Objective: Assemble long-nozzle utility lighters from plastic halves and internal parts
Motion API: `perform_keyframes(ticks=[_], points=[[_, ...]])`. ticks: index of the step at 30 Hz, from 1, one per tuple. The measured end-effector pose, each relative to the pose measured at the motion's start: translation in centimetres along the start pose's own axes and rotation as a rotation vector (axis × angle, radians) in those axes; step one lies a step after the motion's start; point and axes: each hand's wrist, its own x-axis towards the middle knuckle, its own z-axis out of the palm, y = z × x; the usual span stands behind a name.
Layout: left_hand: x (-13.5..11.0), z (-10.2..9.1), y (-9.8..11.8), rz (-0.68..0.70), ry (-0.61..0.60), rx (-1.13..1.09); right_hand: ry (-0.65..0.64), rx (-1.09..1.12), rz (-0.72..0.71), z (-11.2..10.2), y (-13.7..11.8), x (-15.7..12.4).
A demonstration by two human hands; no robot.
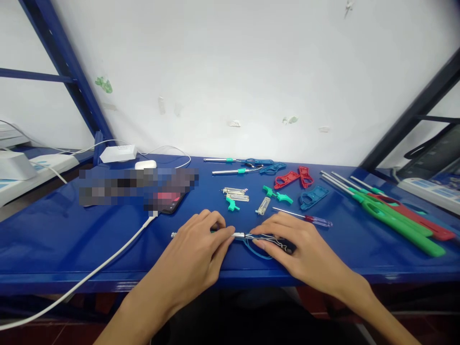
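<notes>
My left hand (199, 247) is closed around the metal tube (238, 235) of a partly built gas lighter, low over the front of the table. The tube's tip sticks out left of the knuckles. With thumb and fingers, my right hand (305, 242) grips the lighter's open blue handle half (259, 252), where thin pale wires show. Much of the handle is hidden under that palm. Just beyond the hands lie clear fuel tanks (237, 197) and green triggers (232, 204). A screwdriver (318, 220) with a clear purple-red handle rests behind my right hand.
Two blue lighter halves with tubes (226, 172) lie at the back. Red handle shells (286, 179) and a blue shell (314, 197) sit right of centre. Whole lighters (402, 225) are at the right. A phone (174, 201) with a white cable (108, 261) is at left.
</notes>
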Motion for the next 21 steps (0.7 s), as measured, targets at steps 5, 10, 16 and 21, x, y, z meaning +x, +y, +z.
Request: perform_keyframes(ticks=[5,10,16,21], points=[[-0.12,0.33,-0.17,0.017,0.031,-0.014,0.007,-0.004,-0.023,0.03,-0.14,0.03],[-0.08,0.39,-0.05,0.019,0.044,0.023,0.002,-0.014,-0.019,-0.02,-0.26,0.09],[0.08,0.15,0.26,0.015,0.006,0.079,-0.005,-0.02,-0.043,-0.06,-0.2,0.06],[-0.02,0.23,0.17,0.013,0.005,0.072,-0.013,-0.112,-0.119,-0.13,-0.05,-0.26]])
